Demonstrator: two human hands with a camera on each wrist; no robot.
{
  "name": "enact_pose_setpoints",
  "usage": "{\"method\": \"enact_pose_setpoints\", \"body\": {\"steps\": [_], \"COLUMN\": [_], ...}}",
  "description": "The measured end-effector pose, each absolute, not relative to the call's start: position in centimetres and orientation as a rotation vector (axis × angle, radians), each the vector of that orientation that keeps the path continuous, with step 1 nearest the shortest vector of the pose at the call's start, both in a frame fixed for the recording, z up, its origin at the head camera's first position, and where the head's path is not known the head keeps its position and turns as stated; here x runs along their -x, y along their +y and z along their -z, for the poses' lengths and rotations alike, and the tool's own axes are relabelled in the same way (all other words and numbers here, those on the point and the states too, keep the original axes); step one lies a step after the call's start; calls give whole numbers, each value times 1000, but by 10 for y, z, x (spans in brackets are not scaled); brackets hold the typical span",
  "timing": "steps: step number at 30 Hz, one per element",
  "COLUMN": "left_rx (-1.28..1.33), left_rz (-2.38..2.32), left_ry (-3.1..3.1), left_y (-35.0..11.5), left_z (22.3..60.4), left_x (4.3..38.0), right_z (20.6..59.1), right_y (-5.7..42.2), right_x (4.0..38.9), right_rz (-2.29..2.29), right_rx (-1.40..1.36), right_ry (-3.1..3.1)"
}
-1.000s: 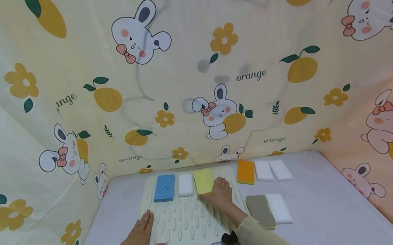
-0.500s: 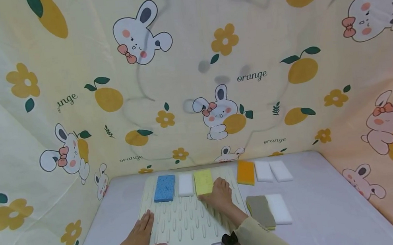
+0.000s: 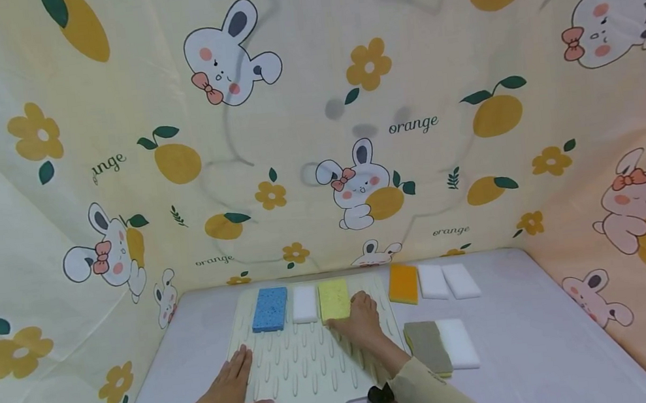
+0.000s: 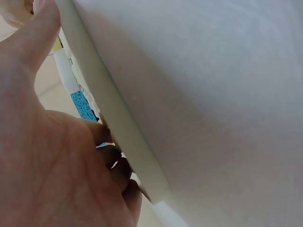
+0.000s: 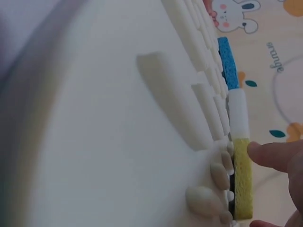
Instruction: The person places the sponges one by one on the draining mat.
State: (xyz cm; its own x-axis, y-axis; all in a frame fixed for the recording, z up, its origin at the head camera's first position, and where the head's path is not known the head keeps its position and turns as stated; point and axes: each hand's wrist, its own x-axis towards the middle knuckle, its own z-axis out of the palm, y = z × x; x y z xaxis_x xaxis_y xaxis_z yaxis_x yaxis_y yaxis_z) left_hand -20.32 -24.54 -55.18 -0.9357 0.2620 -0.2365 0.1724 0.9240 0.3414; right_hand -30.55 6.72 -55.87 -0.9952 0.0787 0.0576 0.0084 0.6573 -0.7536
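A cream board with raised ridges (image 3: pixel 314 396) lies flat on the table. Along its far part sit a blue sponge (image 3: pixel 270 309), a white sponge (image 3: pixel 304 304) and a yellow sponge (image 3: pixel 334 297), side by side. My right hand (image 3: pixel 362 321) holds the yellow sponge, thumb at its near left corner and bent fingers by its right side. In the right wrist view a fingertip touches the yellow sponge (image 5: pixel 243 179). My left hand (image 3: pixel 229 387) rests at the board's left edge, fingers extended and thumb by the near edge. The left wrist view shows its palm beside the board's rim (image 4: pixel 109 104).
Right of the board stand an orange sponge (image 3: pixel 404 283) and two white sponges, one nearer (image 3: pixel 433 281) and one farther right (image 3: pixel 462 280). Closer to me lie a grey-faced sponge with a yellow underside (image 3: pixel 428 348) and another white sponge (image 3: pixel 459 343). A patterned curtain (image 3: pixel 302 118) surrounds the table.
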Motion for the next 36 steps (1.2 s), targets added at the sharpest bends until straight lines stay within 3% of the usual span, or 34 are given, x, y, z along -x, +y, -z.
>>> {"method": "enact_pose_setpoints", "body": {"steps": [36], "left_rx": [-336], "left_rz": [-481], "left_ry": [2814], "left_y": [-247], "left_z": [554], "left_x": [202], "right_z": [514], "right_y": [123], "right_x": [287], "right_rz": [-1258], "right_rx": [-252], "right_ry": [-2765]}}
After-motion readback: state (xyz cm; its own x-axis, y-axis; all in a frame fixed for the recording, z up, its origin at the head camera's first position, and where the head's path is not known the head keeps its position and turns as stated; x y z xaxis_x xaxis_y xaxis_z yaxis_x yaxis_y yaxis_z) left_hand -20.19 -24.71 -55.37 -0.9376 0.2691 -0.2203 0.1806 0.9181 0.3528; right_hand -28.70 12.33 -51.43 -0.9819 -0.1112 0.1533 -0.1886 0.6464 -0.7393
